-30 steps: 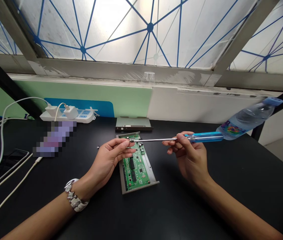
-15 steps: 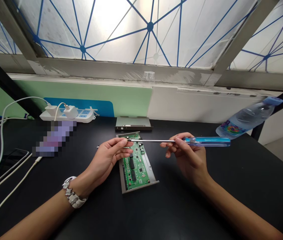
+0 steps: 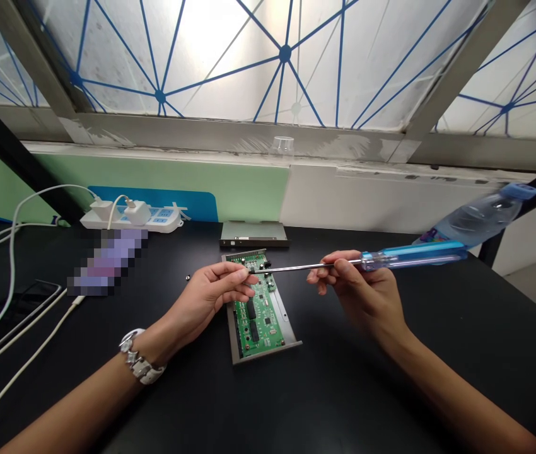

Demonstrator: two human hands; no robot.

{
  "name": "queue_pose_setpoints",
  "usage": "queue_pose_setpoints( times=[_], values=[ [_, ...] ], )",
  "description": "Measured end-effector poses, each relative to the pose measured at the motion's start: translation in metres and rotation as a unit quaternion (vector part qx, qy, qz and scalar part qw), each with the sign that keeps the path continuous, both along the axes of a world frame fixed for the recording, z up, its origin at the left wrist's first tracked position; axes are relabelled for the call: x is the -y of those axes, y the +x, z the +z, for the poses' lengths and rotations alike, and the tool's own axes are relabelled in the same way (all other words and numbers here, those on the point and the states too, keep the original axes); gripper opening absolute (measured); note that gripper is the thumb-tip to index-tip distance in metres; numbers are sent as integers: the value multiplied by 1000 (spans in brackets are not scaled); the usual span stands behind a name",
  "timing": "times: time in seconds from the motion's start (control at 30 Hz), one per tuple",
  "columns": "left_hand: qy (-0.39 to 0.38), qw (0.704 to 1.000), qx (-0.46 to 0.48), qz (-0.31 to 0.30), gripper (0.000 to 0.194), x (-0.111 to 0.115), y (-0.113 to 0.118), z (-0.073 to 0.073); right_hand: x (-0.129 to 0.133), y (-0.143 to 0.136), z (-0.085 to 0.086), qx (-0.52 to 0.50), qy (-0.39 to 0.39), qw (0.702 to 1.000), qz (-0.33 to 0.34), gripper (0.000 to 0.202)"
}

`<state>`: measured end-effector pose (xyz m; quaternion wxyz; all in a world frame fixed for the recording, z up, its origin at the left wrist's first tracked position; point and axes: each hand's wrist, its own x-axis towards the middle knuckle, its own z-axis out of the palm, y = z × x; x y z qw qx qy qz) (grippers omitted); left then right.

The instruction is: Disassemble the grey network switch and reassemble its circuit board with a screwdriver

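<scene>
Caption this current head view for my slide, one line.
Right hand holds a blue-handled screwdriver, its tip at the left hand, over a green circuit board.

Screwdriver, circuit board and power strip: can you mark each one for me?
Screwdriver point(image 3: 376, 259): head view, front part of its handle.
Circuit board point(image 3: 266, 311): head view, its green face.
Power strip point(image 3: 161, 214): head view, its outlet face.
</scene>
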<state>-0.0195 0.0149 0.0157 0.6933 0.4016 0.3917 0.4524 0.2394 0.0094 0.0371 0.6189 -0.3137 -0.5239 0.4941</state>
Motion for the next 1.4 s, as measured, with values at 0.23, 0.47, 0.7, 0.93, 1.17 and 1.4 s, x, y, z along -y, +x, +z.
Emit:
queue_pose_setpoints(
  times=[0.23,0.47,0.7,0.93,1.17,1.4],
  values=[
    [54,998,-26,-19,21,-2,8,11,-11,-10,19,53,64,996,-40,31],
    [207,956,-196,-67,26,-34,7,28,-48,-38,68,140,91,986,-19,45],
    [357,880,-314,-13,21,-67,13,23,-89,-65,64,378,145,914,15,48],
    [395,848,-352,14,13,-81,15,-1,-97,-70,43,408,156,900,-8,44],
    [395,839,-372,33,12,-84,14,-7,-100,-70,35,419,164,893,-1,41],
    [386,842,-375,26,16,-84,13,-12,-99,-71,35,420,157,894,3,41]
  ],
)
